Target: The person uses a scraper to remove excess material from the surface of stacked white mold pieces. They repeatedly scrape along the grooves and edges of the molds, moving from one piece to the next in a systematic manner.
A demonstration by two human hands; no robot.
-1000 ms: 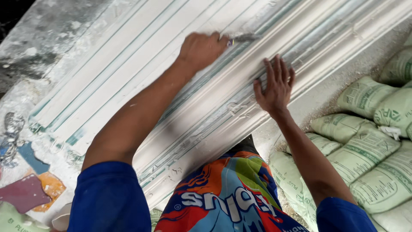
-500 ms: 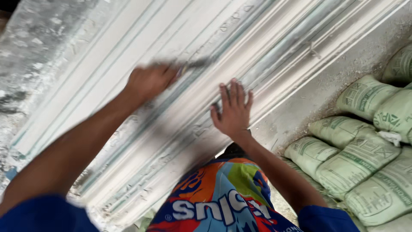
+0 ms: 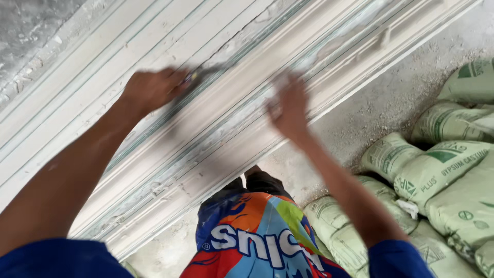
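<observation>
Nearest, pale green sacks (image 3: 442,175) on the floor. Right hand (image 3: 289,109) spread open, flat on the long white moulding (image 3: 216,118). Farther up, left hand (image 3: 152,88) fisted round a small scraper (image 3: 198,77), blurred, pressed into a groove.

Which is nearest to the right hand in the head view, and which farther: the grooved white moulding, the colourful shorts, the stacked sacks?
From the right hand:
1. Grooved white moulding, directly under the palm.
2. Colourful shorts, below, towards the body.
3. Stacked sacks, on the floor at the right.
</observation>
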